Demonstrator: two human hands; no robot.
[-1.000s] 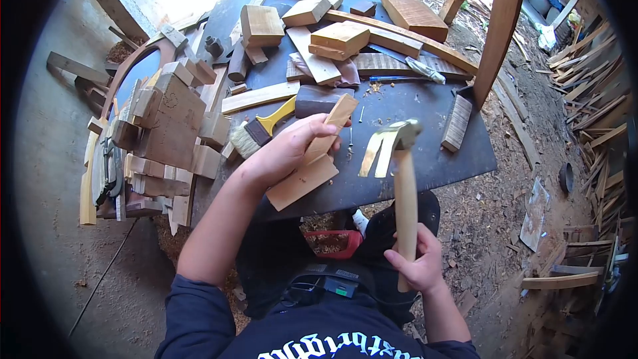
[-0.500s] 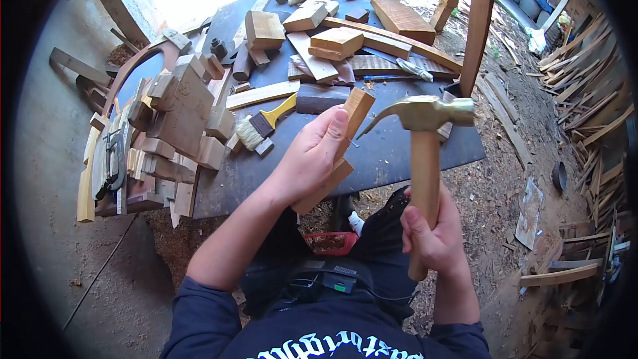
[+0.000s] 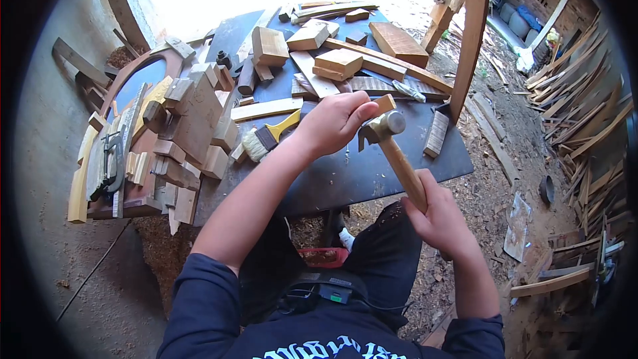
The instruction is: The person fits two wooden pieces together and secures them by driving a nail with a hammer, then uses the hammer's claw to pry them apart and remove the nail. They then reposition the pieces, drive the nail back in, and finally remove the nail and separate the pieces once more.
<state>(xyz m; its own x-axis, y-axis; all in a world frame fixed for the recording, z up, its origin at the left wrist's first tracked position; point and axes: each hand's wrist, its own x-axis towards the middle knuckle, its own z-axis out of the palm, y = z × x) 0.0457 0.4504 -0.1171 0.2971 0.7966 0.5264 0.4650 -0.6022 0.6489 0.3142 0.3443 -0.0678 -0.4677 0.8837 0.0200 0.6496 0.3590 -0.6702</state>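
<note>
My left hand (image 3: pixel 332 123) is closed around a small wooden piece (image 3: pixel 385 104), whose end sticks out past my fingers over the dark tabletop. My right hand (image 3: pixel 435 209) grips the wooden handle of a claw hammer (image 3: pixel 387 126). The hammer's head is right beside the wooden piece; whether they touch I cannot tell. Just left of my left wrist lies a brush (image 3: pixel 269 136) with a yellow handle and pale bristles. Most of the held wood is hidden behind my fingers.
The dark table (image 3: pixel 332 179) carries wood blocks (image 3: pixel 337 63) and strips at its far side. Stacked wood parts with a clamp (image 3: pixel 113 163) stand at the left. An upright wooden post (image 3: pixel 473 33) rises at the right corner. Scrap wood (image 3: pixel 578 93) is piled far right.
My left hand has moved up and away from me with the wooden piece. The hammer has tilted left, its head now near that piece. The view has shifted slightly.
</note>
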